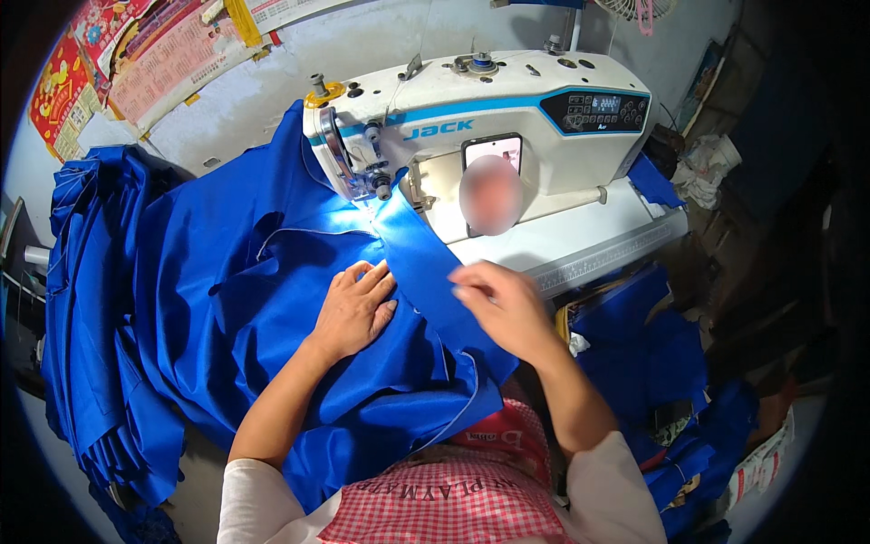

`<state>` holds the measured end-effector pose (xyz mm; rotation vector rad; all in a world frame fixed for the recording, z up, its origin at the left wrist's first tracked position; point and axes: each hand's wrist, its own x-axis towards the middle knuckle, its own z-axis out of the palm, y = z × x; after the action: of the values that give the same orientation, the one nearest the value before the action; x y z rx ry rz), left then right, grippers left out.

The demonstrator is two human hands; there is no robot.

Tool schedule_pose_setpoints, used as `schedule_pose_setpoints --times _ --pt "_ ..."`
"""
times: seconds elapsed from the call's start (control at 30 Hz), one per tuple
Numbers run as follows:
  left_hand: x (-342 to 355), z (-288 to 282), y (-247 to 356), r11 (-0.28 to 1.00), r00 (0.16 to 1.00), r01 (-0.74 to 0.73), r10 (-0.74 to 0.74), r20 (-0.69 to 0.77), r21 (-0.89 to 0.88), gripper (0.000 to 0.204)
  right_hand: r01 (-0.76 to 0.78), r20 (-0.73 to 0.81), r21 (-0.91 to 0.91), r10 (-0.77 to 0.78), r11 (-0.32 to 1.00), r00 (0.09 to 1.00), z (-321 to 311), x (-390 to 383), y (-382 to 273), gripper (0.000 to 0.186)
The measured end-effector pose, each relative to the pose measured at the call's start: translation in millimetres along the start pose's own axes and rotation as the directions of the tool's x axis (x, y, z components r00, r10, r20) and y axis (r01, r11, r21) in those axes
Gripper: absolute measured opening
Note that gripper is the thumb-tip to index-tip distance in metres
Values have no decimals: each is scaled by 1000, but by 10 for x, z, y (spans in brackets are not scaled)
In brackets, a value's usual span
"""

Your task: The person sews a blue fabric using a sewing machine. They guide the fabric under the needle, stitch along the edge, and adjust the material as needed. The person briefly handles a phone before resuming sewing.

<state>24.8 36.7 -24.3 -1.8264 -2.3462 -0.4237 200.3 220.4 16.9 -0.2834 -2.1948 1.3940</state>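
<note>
Blue fabric (199, 317) is spread from the sewing machine (471, 104) down toward my body, with a long folded strip (426, 258) running under the lit needle area (376, 195). My left hand (361, 308) lies on the fabric beside the strip, fingers apart, just below the needle. My right hand (494, 304) is at the strip's right edge, fingers loosely curled and slightly apart, with no visible hold on it. A phone (485, 150) with a partly blurred screen leans against the machine's body.
Folded blue cloth (100, 317) hangs at the left. More blue pieces (634, 354) are piled at the right below the white table with a ruler edge (607, 249). Crumpled pale cloth (711, 172) sits behind. Paper sheets (172, 63) cover the wall.
</note>
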Motion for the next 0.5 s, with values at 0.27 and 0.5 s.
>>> schedule_pose_setpoints --times 0.27,0.5 --pt "101 26 -29 995 999 -32 31 20 92 39 -15 -146 -219 -17 976 989 871 603 654 23" --pt "-46 75 -72 976 971 152 -178 -163 -159 44 -76 -155 -492 -1 867 988 944 439 443 48"
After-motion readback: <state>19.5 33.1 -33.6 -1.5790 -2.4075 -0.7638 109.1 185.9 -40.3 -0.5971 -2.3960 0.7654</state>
